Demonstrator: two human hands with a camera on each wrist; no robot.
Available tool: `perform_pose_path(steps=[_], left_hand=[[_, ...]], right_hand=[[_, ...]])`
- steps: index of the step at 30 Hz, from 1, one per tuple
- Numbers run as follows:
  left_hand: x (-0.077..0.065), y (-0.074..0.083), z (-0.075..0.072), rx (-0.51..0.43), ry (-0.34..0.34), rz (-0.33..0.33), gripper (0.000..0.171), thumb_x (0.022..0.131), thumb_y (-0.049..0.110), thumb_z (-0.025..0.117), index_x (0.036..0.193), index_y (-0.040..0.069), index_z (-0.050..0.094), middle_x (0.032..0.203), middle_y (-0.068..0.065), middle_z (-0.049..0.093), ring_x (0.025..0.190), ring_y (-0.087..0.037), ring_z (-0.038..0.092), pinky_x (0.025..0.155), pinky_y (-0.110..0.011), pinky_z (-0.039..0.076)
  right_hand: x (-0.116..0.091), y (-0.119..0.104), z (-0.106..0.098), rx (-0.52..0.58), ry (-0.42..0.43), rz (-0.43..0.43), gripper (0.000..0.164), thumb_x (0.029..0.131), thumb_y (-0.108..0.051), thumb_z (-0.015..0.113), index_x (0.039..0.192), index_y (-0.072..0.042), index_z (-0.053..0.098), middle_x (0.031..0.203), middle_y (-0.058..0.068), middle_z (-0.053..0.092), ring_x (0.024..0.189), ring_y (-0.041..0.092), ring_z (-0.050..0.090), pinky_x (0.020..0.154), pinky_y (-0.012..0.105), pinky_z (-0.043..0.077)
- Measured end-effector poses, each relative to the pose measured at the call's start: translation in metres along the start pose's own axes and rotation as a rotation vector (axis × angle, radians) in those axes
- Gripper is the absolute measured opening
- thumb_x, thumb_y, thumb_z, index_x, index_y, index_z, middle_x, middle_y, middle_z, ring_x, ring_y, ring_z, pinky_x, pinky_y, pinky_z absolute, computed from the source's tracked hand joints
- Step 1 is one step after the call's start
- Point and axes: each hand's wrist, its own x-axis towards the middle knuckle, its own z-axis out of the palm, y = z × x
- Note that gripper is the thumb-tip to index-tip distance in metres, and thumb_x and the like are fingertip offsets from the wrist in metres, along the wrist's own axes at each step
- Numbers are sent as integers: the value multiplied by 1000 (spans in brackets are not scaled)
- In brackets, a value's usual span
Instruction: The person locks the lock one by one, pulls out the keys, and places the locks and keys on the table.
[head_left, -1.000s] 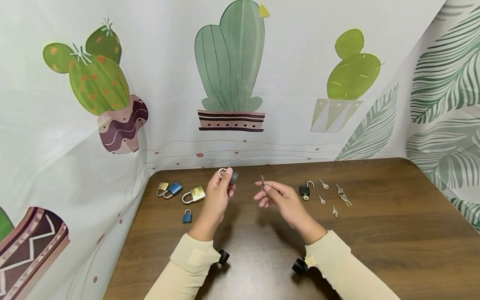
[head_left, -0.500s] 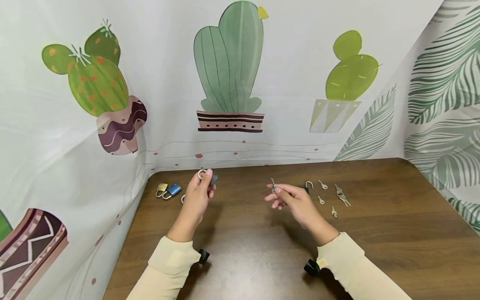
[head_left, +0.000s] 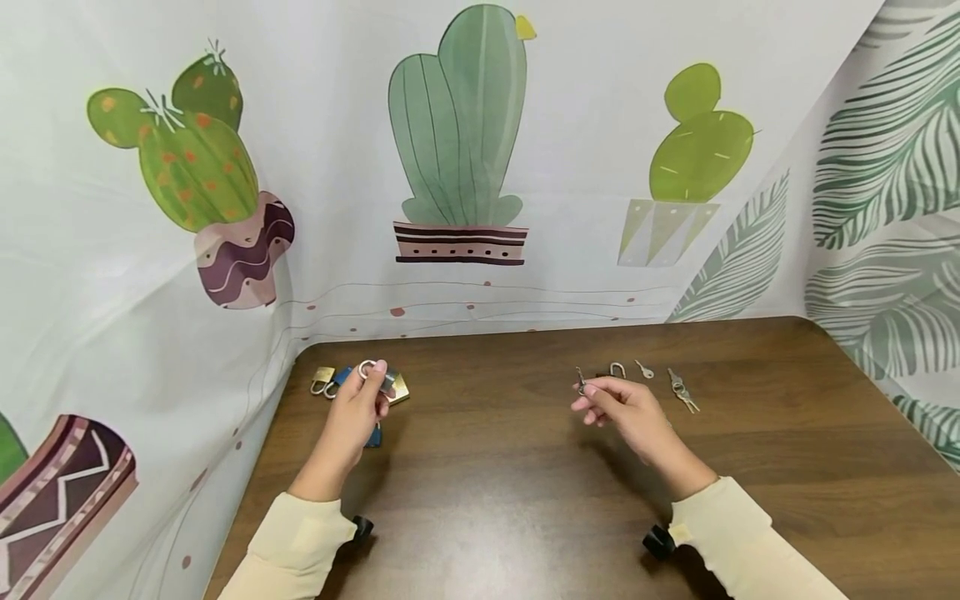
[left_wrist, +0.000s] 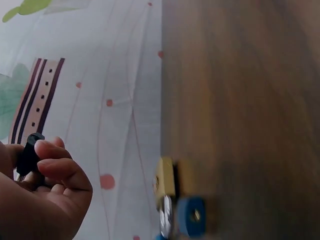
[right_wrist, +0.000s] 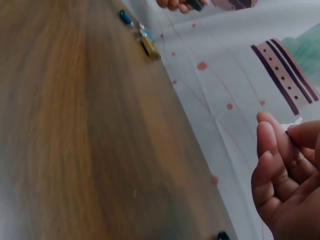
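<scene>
My left hand (head_left: 352,412) pinches a dark padlock (head_left: 387,382) by its body, its silver shackle toward the left, above the cluster of padlocks. In the left wrist view this padlock (left_wrist: 28,157) shows black between thumb and curled fingers. Thumb and forefinger of my right hand (head_left: 630,417) pinch a small silver key (head_left: 581,380), upright in the head view; only a sliver of the key (right_wrist: 293,123) shows in the right wrist view. Under the left hand lie a large brass padlock (head_left: 401,389) and a small blue padlock (head_left: 374,436), both partly hidden.
A small brass padlock (head_left: 325,374) and a blue padlock (head_left: 342,376) lie at the table's back left. Behind the right hand shows an open shackle (head_left: 617,369). Right of it lie a loose key (head_left: 645,370) and joined keys (head_left: 682,390). A printed cloth (head_left: 570,167) hangs behind the table (head_left: 480,483).
The hands have moved apart: the left went left with its padlock, over the other padlocks, and the right went right with its key, now covering the black padlock's body and some loose keys.
</scene>
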Motion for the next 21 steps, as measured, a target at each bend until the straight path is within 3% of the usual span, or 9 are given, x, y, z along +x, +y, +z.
perform_pose_path(steps=[7,13,21], left_hand=[[-2,-14,-24,78,-31,-27,40,111,38,36,101,1,48,78,1,52,61,-8,47,57,-23,42],[-3,-21,-43,171,14,-89,39,109,40,42,105,2,49,76,0,50,62,-7,47,57,-22,45],[-5,-29,-58,258,-17,-151,37,103,43,57,85,11,49,61,5,47,53,-7,45,50,-22,39]], right_hand=[[-11,10,-18,-14,35,33,30,102,-11,60,113,16,62,81,-6,75,68,7,68,67,28,59],[-19,18,-30,-38,20,82,29,101,-12,62,110,16,63,83,1,75,69,7,68,65,26,59],[-28,24,-46,-167,-11,144,23,98,-11,65,105,11,67,84,12,74,66,9,66,61,28,56]])
